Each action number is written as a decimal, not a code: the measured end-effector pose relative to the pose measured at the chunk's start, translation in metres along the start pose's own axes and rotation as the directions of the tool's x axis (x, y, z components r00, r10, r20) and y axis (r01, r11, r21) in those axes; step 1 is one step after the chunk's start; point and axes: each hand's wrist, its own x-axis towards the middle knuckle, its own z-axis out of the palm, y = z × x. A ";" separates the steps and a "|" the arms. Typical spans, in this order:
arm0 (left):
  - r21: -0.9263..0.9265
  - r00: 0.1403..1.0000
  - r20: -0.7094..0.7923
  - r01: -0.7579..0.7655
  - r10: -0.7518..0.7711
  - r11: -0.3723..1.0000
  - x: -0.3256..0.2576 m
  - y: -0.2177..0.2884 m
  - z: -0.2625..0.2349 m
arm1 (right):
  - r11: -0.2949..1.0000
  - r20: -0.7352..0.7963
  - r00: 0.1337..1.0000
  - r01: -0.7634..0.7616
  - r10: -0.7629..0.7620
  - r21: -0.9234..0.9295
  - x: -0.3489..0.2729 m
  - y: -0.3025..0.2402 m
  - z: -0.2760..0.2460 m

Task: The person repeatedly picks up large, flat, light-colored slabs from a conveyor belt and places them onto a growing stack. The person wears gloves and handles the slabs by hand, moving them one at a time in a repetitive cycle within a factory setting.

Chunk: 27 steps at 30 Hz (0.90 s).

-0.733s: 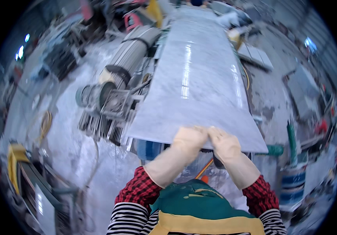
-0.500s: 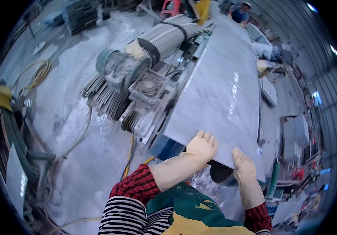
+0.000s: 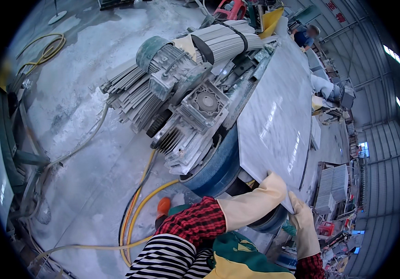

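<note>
We grip the stone slab (image 3: 276,125) at its near edge, left hand (image 3: 272,185) and right hand (image 3: 300,215) both closed on it, motor (image 3: 181,102) at ten o'clock; we should keep it level.

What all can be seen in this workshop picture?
slab: one, pale grey polished stone, lying on the machine, centre right
motor: one, grey-green, on the machine left of the slab
gearbox: one, grey, below the motor
drum: one, blue, under the slab's near end
strips: one bundle, grey, beside the motor
hoses: several, yellow and orange, on the wet floor
coil: one, yellow, upper left on the floor
tiles: one stack, grey, at right
co-worker: one, blue top, far end of the slab
left hand: cream glove, gripping the slab's near edge
right hand: cream glove, on the slab's near corner
</note>
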 end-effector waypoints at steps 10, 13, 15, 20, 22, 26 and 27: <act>0.056 0.999 -0.008 -0.037 0.038 0.998 -0.011 0.005 0.002 | 0.880 0.049 0.977 -0.210 0.209 0.427 0.010 0.037 0.004; 0.113 0.998 -0.043 -0.030 0.036 0.993 -0.019 0.003 0.017 | 0.964 -0.036 0.998 -0.048 0.059 0.261 0.005 0.045 0.012; 0.173 0.995 -0.088 -0.026 0.042 0.985 -0.030 -0.003 0.032 | 0.796 -0.006 0.866 0.458 -0.500 -0.396 0.004 0.057 0.013; 0.232 0.891 -0.418 -0.086 0.179 0.969 -0.069 -0.027 0.102 | 0.496 0.148 0.716 0.603 -0.683 -0.626 0.006 0.116 0.067; 0.283 0.872 -0.422 -0.136 0.251 0.949 -0.080 -0.036 0.118 | 0.539 0.086 0.734 0.568 -0.674 -0.622 0.005 0.139 0.094; 0.297 0.836 -0.452 -0.186 0.310 0.937 -0.086 -0.043 0.128 | 0.564 -0.050 0.686 0.553 -0.726 -0.613 0.004 0.157 0.125; 0.314 0.830 -0.452 -0.195 0.327 0.929 -0.085 -0.043 0.130 | 0.570 -0.067 0.680 0.553 -0.730 -0.608 0.005 0.162 0.131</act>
